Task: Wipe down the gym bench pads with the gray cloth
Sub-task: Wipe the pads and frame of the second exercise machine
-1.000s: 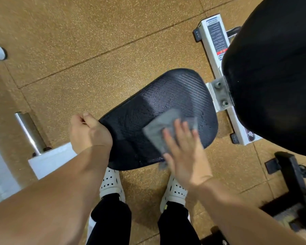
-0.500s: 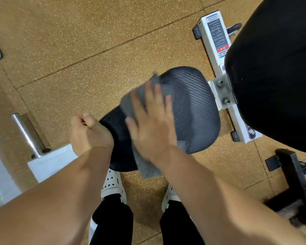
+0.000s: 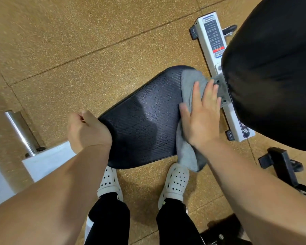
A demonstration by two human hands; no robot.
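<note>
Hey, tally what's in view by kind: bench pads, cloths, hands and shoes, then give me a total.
Bench pads: 2, seat pad and back pad
Gray cloth: 1
Hands: 2, left hand and right hand
White shoes: 2, left shoe and right shoe
Total: 7

Back pad (image 3: 272,76) cut off by top, right edges; gray cloth (image 3: 187,85) middle hidden under right hand (image 3: 201,117); left hand (image 3: 88,131) fingertips hidden at seat pad (image 3: 143,121) edge
</note>
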